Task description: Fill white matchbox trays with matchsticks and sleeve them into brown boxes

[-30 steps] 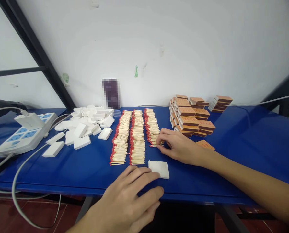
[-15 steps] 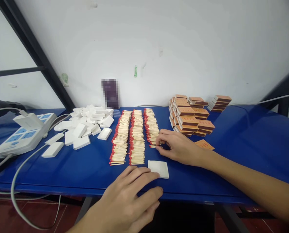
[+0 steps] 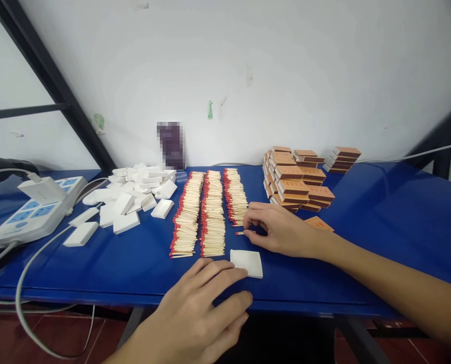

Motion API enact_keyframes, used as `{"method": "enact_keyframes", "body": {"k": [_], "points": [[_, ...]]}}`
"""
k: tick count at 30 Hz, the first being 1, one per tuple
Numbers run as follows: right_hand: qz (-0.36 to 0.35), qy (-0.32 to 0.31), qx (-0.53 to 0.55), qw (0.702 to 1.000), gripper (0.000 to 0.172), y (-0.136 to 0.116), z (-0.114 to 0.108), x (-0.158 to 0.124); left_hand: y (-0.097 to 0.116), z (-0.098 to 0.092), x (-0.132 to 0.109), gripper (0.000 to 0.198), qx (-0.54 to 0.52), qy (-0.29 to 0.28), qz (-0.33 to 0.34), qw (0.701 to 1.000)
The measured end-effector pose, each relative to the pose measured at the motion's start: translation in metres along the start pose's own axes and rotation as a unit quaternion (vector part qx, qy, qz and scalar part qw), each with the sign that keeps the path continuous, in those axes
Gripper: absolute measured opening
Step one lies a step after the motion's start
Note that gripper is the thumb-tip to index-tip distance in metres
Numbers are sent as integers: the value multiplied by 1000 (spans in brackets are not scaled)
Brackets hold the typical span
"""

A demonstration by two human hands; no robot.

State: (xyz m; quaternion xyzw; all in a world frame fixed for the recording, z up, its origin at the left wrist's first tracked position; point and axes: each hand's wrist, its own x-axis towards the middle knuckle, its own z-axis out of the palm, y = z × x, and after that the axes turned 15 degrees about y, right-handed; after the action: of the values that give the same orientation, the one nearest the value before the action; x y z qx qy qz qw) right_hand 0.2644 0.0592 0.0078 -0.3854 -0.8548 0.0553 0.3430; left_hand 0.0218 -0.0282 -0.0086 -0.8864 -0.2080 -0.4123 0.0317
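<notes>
In the head view, my right hand (image 3: 278, 230) is by the near end of the right-hand row of matches (image 3: 235, 194). Its thumb and forefinger are closed on a single match (image 3: 239, 233), whose red head points left. My left hand (image 3: 206, 308) is open at the table's front edge, fingers spread. Its fingertips reach the lower left of a white matchbox tray (image 3: 248, 262), which lies flat between the hands; whether they press on it I cannot tell. Two longer rows of matches, the left row (image 3: 187, 215) and the middle row (image 3: 213, 215), lie beyond my left hand.
White trays (image 3: 127, 222) lie heaped at the left. Stacked orange matchboxes (image 3: 294, 189) stand at the back right, a smaller stack (image 3: 343, 159) beyond. An orange cover (image 3: 319, 223) lies behind my right forearm. A power strip (image 3: 32, 217) with cables is on the far left of the blue table (image 3: 392, 222).
My right thumb and forefinger have drawn one match slightly toward me, apart from the row's near end. My left hand and the white tray have barely moved.
</notes>
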Motion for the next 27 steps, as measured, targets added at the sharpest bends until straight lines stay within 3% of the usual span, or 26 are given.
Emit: {"method": "enact_keyframes", "body": {"k": [5,18,27], "points": [[-13,48,-10,999,10,6,5,1,0,0,1,16,-1,0,-2,1000],[-68,-16,-3,998,24,7,-3,2,0,1,-1,17,-1,-3,-2,1000],[-40,19,-4,999,21,11,-3,1,0,-1,-2,17,-4,-11,-3,1000]]}}
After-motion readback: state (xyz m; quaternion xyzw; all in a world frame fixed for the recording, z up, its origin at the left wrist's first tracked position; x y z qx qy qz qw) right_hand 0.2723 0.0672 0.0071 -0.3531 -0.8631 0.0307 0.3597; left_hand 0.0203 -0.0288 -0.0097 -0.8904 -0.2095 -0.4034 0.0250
